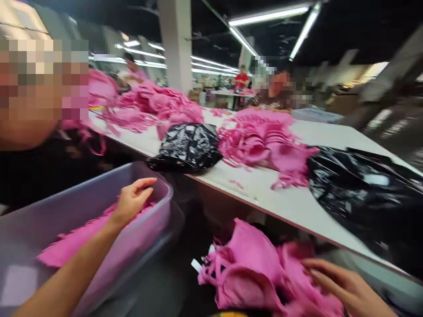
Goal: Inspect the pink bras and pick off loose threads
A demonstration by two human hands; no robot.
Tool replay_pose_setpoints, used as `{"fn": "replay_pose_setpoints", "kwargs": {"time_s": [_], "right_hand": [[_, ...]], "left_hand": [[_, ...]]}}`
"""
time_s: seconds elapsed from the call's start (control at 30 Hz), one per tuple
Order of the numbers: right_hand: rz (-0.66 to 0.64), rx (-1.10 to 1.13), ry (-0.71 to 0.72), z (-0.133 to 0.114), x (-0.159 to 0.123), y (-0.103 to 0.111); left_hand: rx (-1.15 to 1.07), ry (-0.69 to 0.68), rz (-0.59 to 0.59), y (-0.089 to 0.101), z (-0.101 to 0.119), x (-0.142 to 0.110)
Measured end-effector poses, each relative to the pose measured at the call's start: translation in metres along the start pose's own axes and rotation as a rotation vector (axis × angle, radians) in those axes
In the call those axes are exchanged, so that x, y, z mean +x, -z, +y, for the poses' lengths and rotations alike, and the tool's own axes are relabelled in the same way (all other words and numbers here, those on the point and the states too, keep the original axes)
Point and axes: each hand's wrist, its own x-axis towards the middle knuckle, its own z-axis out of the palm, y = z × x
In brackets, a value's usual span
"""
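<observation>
My left hand (132,200) hovers over the far right end of a translucent plastic bin (99,182), thumb and fingers slightly bent and apart, with nothing in it. Inside the bin lie pink garments (77,240), partly hidden by my forearm. At the lower right, several pink bras (251,259) with straps and white tags sit bunched below the table edge. Against their right side rests my right hand (340,281), its fingers stretched out and somewhat blurred; the thumb is not clearly visible.
A long white table (228,180) carries heaps of pink bras (264,141) and a black plastic bag (190,147). A larger black bag (366,198) drapes over its right side. One person is close at left; others are across the table and farther back.
</observation>
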Motion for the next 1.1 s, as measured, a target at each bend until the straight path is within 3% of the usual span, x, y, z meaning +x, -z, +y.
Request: {"fn": "replay_pose_setpoints", "kwargs": {"time_s": [0.07, 0.13, 0.27, 0.33, 0.5, 0.67, 0.77, 0.9, 1.1], "right_hand": [[0.008, 0.086, -0.062, 0.009, -0.022, 0.011], [0.084, 0.117, -0.089, 0.016, -0.032, 0.017], [0.166, 0.134, -0.110, 0.028, -0.043, 0.025], [0.181, 0.156, -0.114, 0.032, -0.050, 0.030], [0.106, 0.134, -0.092, 0.042, -0.067, 0.032], [-0.052, -0.096, -0.182, 0.054, -0.075, -0.017], [-0.113, 0.022, -0.152, 0.052, -0.081, -0.032], [-0.168, 0.304, -0.113, 0.036, -0.090, -0.010], [-0.060, 0.428, -0.081, 0.012, -0.122, 0.034]], "left_hand": [[0.280, -0.118, -0.370, -0.029, -0.011, -0.021], [0.374, -0.232, -0.648, -0.061, -0.023, -0.046], [0.457, -0.422, -1.086, -0.127, -0.046, -0.097], [0.510, -0.442, -1.220, -0.153, -0.056, -0.112], [0.631, -0.290, -1.249, -0.184, -0.059, -0.113], [0.689, -0.266, -1.248, -0.190, -0.059, -0.114], [0.691, -0.150, -1.293, -0.191, -0.052, -0.115], [0.563, 0.155, -1.405, -0.189, -0.027, -0.115], [0.527, 0.151, -1.618, -0.181, 0.006, -0.138]]}}
